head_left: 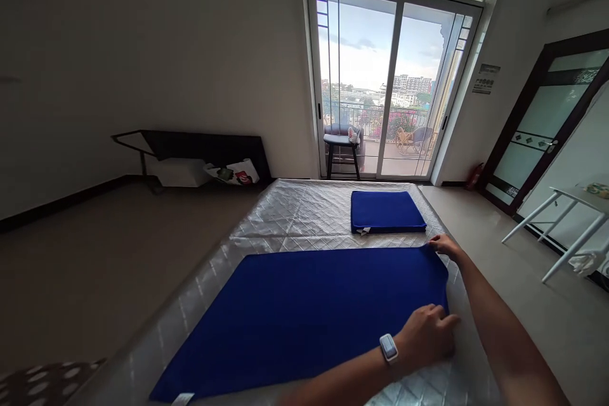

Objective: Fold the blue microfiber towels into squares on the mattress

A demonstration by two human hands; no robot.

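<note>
A blue cloth (304, 304) lies spread flat on the silver quilted mattress (295, 209), with a small white label (183, 399) at its near left corner. My right hand (446, 246) pinches its far right corner between thumb and fingers. Wearing a watch (389, 348) at the wrist, my left hand (428, 333) is closed on the same cloth's right edge, closer to me; the fingertips are partly hidden. Between the two hands that edge is slightly lifted and curved. Beyond the cloth rests a folded blue cloth (387, 210), with a white tag at its near edge.
A sliding glass door (394, 76) stands past the mattress, with a dark stool (342, 141) by it. To the right are a white table (578, 196), a framed door (542, 120) and a fire extinguisher (474, 176). A black low frame (209, 147) lines the left wall.
</note>
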